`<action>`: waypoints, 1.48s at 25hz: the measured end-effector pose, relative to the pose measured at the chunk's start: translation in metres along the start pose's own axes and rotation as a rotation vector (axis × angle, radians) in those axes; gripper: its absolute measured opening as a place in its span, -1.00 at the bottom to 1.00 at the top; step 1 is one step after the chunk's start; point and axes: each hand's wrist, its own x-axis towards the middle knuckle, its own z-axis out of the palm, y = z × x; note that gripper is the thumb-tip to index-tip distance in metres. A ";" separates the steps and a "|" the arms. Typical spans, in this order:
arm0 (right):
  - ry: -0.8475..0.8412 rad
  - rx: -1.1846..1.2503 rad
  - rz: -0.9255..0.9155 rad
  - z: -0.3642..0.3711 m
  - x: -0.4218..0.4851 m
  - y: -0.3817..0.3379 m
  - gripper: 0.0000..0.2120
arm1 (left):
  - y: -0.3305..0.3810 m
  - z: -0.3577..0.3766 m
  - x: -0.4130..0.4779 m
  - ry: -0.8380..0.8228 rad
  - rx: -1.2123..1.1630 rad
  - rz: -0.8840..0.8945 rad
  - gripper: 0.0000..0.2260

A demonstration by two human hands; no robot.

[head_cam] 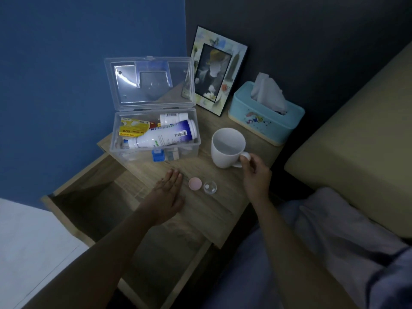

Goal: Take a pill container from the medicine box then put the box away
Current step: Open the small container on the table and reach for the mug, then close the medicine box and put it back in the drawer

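The clear plastic medicine box point(124, 150) stands on the wooden nightstand point(214, 208) with its lid point(149, 82) raised. Inside lie a big white and blue bottle point(166, 134), a smaller white bottle point(174, 118) and a yellow pack point(132, 129). In front of the box sits a small clear round pill container point(210, 187) holding a white pill, its pink cap point(195, 183) beside it. My left hand point(167, 195) rests flat on the tabletop just left of the cap. My right hand point(254, 172) pinches the handle of a white mug point(227, 147).
The nightstand's drawer point(93, 210) is pulled out below my left arm and looks dark inside. A picture frame point(217, 70) and a teal tissue box point(265, 119) stand at the back. A beige bed edge point(361, 141) lies to the right.
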 end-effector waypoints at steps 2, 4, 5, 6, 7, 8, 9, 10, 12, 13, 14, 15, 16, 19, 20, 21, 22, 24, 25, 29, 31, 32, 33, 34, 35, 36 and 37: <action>0.000 0.002 -0.007 0.000 -0.009 0.001 -0.85 | 0.001 -0.002 0.000 -0.011 -0.014 -0.004 -0.38; -0.004 0.011 -0.003 0.002 -0.015 0.001 -0.86 | 0.003 -0.004 0.000 -0.025 -0.010 -0.011 -0.38; -0.007 0.005 -0.006 0.004 -0.016 0.001 -0.86 | 0.004 -0.005 -0.001 -0.031 -0.004 -0.015 -0.38; -0.008 -0.004 -0.010 0.005 -0.016 0.001 -0.85 | 0.004 -0.006 -0.001 -0.036 -0.002 -0.017 -0.38; -0.009 -0.009 -0.014 0.006 -0.016 0.002 -0.85 | 0.005 -0.006 -0.001 -0.039 -0.003 -0.018 -0.38; -0.009 -0.012 -0.018 0.008 -0.015 0.002 -0.84 | 0.005 -0.007 -0.001 -0.040 -0.003 -0.017 -0.38; -0.007 -0.017 -0.021 0.008 -0.014 0.003 -0.84 | 0.005 -0.007 -0.001 -0.039 -0.002 -0.016 -0.38; -0.006 -0.023 -0.022 0.009 -0.014 0.003 -0.83 | 0.005 -0.007 0.000 -0.038 -0.001 -0.016 -0.38; -0.001 -0.031 -0.023 0.010 -0.014 0.004 -0.83 | 0.005 -0.006 0.000 -0.030 0.004 -0.009 -0.38; 0.002 -0.034 -0.026 0.010 -0.015 0.004 -0.83 | 0.005 -0.005 0.000 -0.026 0.009 -0.004 -0.38; 0.002 -0.034 -0.027 0.009 -0.016 0.004 -0.84 | 0.004 -0.004 -0.001 -0.025 0.014 -0.003 -0.38; -0.001 -0.034 -0.027 0.008 -0.016 0.004 -0.83 | 0.004 -0.004 -0.001 -0.029 0.015 -0.007 -0.38; -0.012 -0.034 -0.025 0.006 -0.015 0.004 -0.83 | 0.004 -0.005 -0.002 -0.036 0.013 -0.013 -0.38; -0.104 -0.066 0.051 0.000 -0.017 -0.002 -0.69 | 0.011 -0.016 -0.006 -0.017 -0.013 -0.005 -0.39; -0.121 -0.101 0.081 -0.003 -0.019 -0.005 -0.60 | 0.015 -0.023 -0.009 0.047 -0.033 0.009 -0.40; -0.106 -0.132 0.080 -0.006 -0.020 -0.010 -0.52 | 0.019 -0.033 -0.012 0.151 -0.059 0.024 -0.40; -0.062 -0.147 0.032 -0.010 -0.019 -0.017 -0.49 | 0.023 -0.044 -0.016 0.268 -0.082 0.035 -0.41; 0.062 -0.136 -0.182 -0.012 -0.010 -0.040 -0.56 | 0.023 -0.069 -0.019 0.506 -0.122 0.026 -0.44; 0.095 -0.133 -0.289 -0.009 0.000 -0.053 -0.62 | 0.019 -0.082 -0.017 0.597 -0.149 0.002 -0.45; -0.047 -0.121 -0.398 0.039 0.054 -0.111 -0.72 | -0.017 -0.120 -0.004 0.663 -0.327 -0.245 -0.51; -0.174 -0.174 -0.322 0.072 0.084 -0.128 -0.69 | -0.040 -0.128 0.006 0.606 -0.421 -0.395 -0.50; -0.239 -0.214 -0.268 0.087 0.099 -0.133 -0.66 | -0.050 -0.130 0.010 0.565 -0.473 -0.464 -0.49; -0.296 -0.261 -0.218 0.101 0.113 -0.135 -0.64 | -0.058 -0.131 0.015 0.525 -0.521 -0.521 -0.48; -0.345 -0.306 -0.174 0.113 0.124 -0.136 -0.62 | -0.065 -0.130 0.019 0.488 -0.568 -0.570 -0.47; -0.383 -0.333 -0.131 0.124 0.134 -0.137 -0.58 | -0.070 -0.128 0.022 0.463 -0.611 -0.608 -0.45; -0.409 -0.342 -0.091 0.136 0.141 -0.139 -0.54 | -0.076 -0.125 0.024 0.447 -0.662 -0.631 -0.44; -0.421 -0.333 -0.055 0.147 0.146 -0.141 -0.50 | -0.080 -0.122 0.026 0.444 -0.710 -0.630 -0.43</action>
